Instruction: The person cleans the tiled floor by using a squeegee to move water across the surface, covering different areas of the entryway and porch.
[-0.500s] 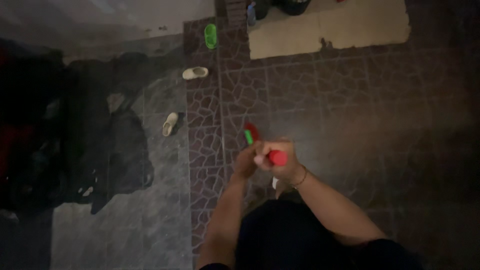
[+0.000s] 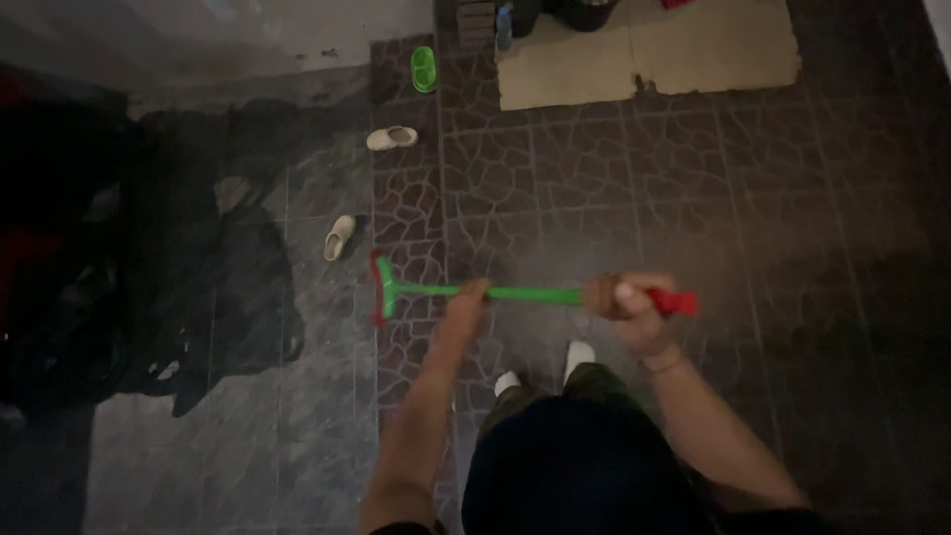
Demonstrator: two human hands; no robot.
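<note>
Dark tiled floor [image 2: 614, 178], flattened cardboard sheet [image 2: 644, 54] at the far edge, pale slippers [image 2: 339, 238] and a green dish [image 2: 423, 67] off to the left. Green-handled floor squeegee [image 2: 515, 293] lies level across the frame, red-edged head low by the floor on the left, red end cap on the right. Left hand [image 2: 466, 300] wraps the handle mid-shaft, right hand [image 2: 622, 300] clamps it just inside the red cap; both closed on it.

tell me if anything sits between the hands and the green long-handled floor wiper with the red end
Nothing does. The left hand and right hand both grip the green wiper handle directly; its red-edged head rests on the patterned floor tiles.
</note>
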